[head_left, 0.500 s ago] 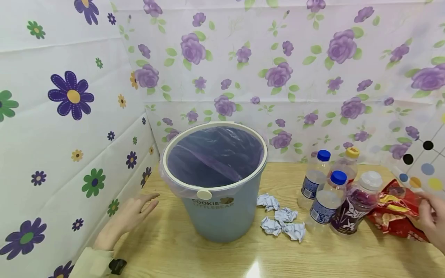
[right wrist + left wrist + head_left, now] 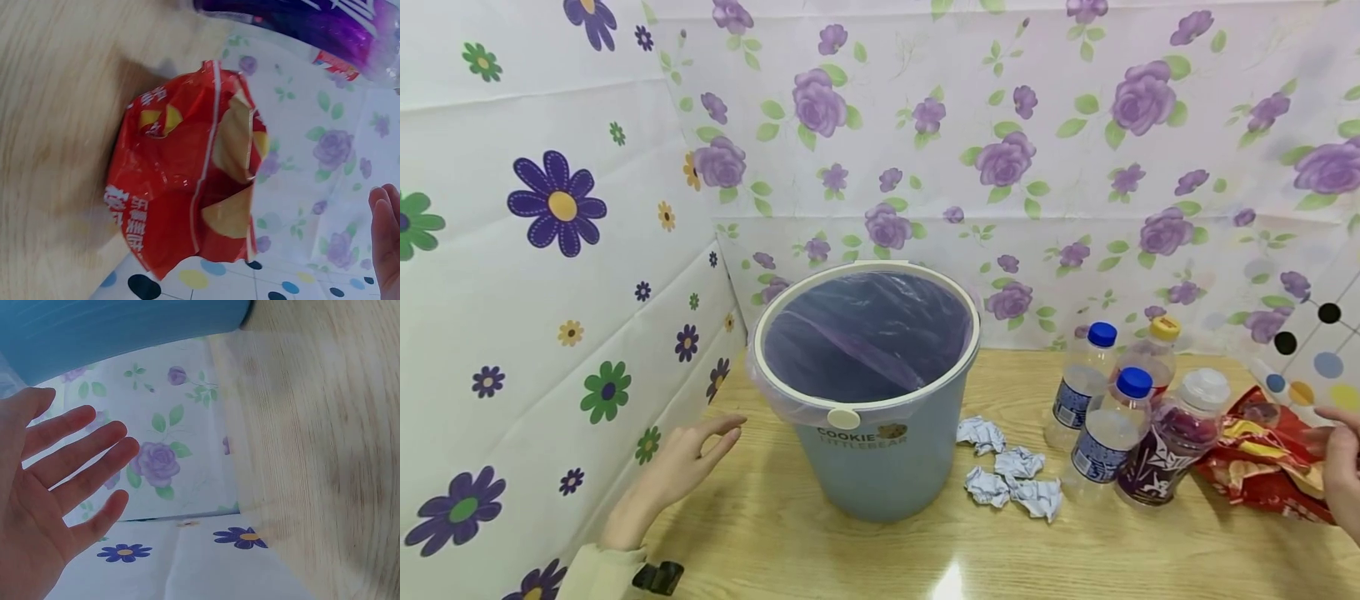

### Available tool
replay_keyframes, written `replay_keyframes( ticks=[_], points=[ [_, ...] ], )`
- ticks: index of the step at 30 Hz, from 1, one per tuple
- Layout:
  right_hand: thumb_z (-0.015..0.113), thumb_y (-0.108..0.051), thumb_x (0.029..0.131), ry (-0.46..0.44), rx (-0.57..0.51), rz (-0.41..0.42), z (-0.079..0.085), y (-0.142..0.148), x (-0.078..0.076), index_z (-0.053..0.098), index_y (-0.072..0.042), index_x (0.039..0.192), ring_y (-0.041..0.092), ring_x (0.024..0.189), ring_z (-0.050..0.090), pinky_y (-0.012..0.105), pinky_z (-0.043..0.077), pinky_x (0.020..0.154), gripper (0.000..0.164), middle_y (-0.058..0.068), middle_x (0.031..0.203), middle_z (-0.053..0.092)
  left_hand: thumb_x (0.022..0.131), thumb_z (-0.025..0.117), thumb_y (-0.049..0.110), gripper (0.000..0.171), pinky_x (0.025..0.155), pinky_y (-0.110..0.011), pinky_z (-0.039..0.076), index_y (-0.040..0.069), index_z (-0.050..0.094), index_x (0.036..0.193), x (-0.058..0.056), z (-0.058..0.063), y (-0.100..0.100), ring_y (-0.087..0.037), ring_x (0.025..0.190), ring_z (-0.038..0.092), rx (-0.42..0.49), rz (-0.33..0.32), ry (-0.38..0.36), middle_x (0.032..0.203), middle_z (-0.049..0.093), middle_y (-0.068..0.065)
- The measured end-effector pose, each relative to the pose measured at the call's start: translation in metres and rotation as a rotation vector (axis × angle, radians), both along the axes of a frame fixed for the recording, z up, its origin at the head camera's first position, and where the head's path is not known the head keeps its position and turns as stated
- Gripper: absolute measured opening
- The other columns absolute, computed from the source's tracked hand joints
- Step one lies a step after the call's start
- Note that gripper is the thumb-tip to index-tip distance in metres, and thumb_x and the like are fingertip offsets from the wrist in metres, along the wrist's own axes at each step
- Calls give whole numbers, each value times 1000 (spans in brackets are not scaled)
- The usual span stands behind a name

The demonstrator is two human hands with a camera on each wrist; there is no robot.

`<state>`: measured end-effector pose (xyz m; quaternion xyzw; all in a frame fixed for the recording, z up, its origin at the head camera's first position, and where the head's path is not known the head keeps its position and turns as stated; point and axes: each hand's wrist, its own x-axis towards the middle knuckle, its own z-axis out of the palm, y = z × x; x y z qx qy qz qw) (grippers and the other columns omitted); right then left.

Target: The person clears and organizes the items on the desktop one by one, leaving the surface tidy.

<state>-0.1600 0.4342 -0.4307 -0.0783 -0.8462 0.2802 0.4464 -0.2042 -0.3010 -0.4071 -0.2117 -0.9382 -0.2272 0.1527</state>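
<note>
My left hand point(image 2: 681, 462) hovers left of the blue trash bin point(image 2: 887, 475), fingers spread and holding nothing. In the left wrist view the bin's wall point(image 2: 131, 331) is beyond the thumb. The bin has a cream rim and a clear purplish liner. At the far right, my right hand point(image 2: 1343, 471) is beside a crumpled red snack bag point(image 2: 1262, 467). The right wrist view has the bag point(image 2: 169, 181) lying on the table, printed with chips, and the extended fingers point(image 2: 384, 231) apart from it.
Several crumpled paper balls point(image 2: 1036, 497) lie right of the bin. Beyond them stand two blue-capped bottles point(image 2: 1101, 446), a yellow-capped bottle point(image 2: 1153, 354) and a purple-labelled bottle point(image 2: 1168, 450) with a white cap. Flowered sheets point(image 2: 887, 125) line the back and left sides.
My right hand has drawn slightly right, away from the red snack bag. The left hand stays about where it was.
</note>
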Motion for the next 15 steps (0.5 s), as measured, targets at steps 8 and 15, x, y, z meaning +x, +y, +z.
replay_keyframes(
  ticks=[8, 15],
  points=[
    [28, -11, 106, 57, -144, 66, -10, 10, -4, 51, -10, 135, -24, 72, 38, -2, 27, 62, 37, -37, 87, 43, 99, 54, 15, 25, 86, -48, 53, 5, 66, 118, 6, 0, 0, -28, 99, 69, 81, 7, 23, 111, 72, -10],
    [30, -17, 107, 139, -139, 85, -101, 117, -57, 49, -11, 138, -24, 68, 44, 0, 28, 56, 37, -33, 92, 54, 98, 55, 15, 24, 85, -39, 55, 8, 67, 118, 7, 3, 3, -17, 98, 69, 110, 32, 49, 109, 73, -6]
  ],
)
